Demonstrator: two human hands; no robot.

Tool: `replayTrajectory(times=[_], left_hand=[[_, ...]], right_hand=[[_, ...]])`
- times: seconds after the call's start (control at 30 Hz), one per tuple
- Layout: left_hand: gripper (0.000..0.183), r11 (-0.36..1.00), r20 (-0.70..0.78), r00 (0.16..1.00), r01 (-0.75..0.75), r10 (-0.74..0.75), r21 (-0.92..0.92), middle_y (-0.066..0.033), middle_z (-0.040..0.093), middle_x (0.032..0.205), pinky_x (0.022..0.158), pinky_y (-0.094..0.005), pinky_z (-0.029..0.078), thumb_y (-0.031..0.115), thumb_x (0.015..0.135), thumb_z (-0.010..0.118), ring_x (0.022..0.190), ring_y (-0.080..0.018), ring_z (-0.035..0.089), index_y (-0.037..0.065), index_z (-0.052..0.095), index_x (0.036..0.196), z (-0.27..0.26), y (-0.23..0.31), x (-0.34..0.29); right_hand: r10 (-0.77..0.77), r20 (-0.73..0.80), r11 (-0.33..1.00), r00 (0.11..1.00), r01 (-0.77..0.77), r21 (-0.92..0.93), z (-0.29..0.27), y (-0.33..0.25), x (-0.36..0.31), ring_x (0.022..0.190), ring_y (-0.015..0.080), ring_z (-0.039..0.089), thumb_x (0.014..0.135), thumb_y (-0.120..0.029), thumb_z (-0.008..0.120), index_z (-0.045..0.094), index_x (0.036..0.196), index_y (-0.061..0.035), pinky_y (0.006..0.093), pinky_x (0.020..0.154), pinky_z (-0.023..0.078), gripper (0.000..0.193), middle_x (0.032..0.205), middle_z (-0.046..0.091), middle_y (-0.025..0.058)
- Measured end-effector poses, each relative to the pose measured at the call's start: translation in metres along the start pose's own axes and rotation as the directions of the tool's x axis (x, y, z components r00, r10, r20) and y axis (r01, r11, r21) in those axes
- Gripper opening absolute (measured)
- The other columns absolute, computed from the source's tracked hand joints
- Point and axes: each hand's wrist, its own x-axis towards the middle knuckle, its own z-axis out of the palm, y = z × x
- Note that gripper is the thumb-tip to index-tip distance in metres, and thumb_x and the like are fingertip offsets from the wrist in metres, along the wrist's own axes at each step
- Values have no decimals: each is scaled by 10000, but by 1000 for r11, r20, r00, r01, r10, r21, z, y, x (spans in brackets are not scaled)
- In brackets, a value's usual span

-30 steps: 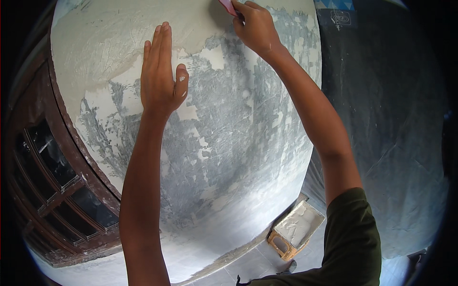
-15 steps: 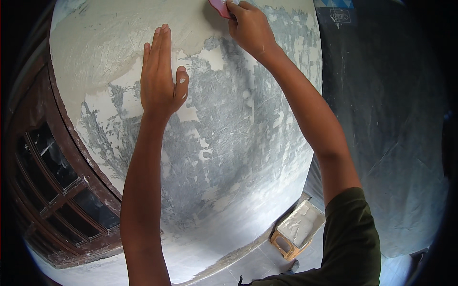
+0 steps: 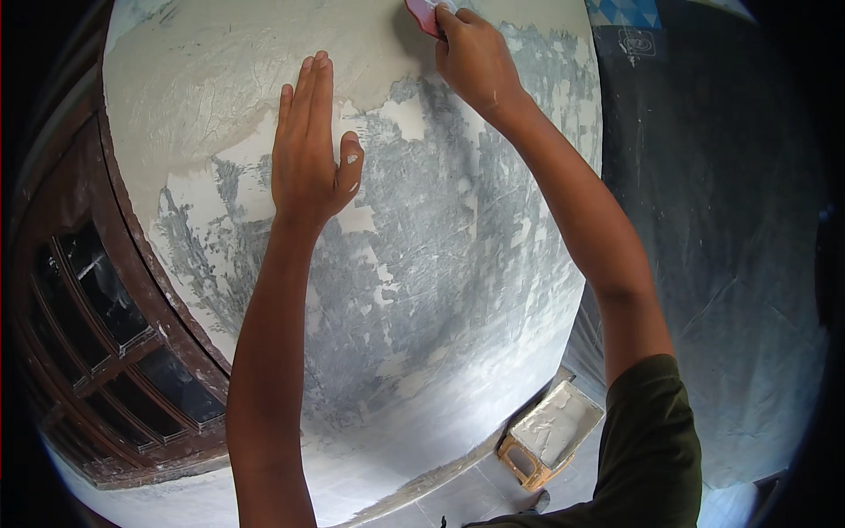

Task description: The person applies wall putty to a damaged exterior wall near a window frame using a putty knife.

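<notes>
My right hand [image 3: 480, 66] is raised near the upper edge of the view, its fingers wrapped round a pink putty spreader [image 3: 426, 16]. The spreader is against the wall, and its upper part is cut off by the picture edge. To the left, my left hand [image 3: 308, 145] lies flat on the wall with fingers stretched upward and the thumb apart, holding nothing. White specks of putty show on its thumb. The wall [image 3: 422, 220] has smooth cream putty across the top and left, and patchy grey and white below.
A brown wooden window [image 3: 128, 352] with dark panes borders the wall at left. Dark sheeting [image 3: 704, 220] hangs at right. Low down stands a tray of white putty [image 3: 556, 424] on a yellowish stool [image 3: 521, 462], on grey floor tiles [image 3: 466, 493].
The whole view has shifted slightly, so wall and hands sit a little lower and farther right. My right hand, still gripping the spreader, has barely moved along the wall; my left stays flat.
</notes>
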Motion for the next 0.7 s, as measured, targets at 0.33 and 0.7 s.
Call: replayTrajectory(times=[0.33, 0.7], left_hand=[[741, 1000, 14, 1000, 13, -13, 13, -239, 395, 1551, 1216, -538, 224, 187, 833, 448, 1477, -369, 335, -60, 315, 1519, -8, -3, -3], [708, 999, 7, 999, 36, -36, -12, -217, 374, 1570, 1218, -542, 203, 277, 914, 380, 1484, -367, 320, -37, 286, 1541, -7, 0, -3]], right_hand=[[-62, 108, 978, 992, 38, 206, -21, -48, -40, 895, 393, 662, 801, 24, 614, 626, 1176, 61, 450, 773, 559, 377, 941, 654, 207], [-40, 248, 995, 968, 15, 103, -1, -38, -89, 964, 355, 647, 807, 27, 673, 566, 1331, 38, 417, 836, 547, 535, 1003, 647, 179]])
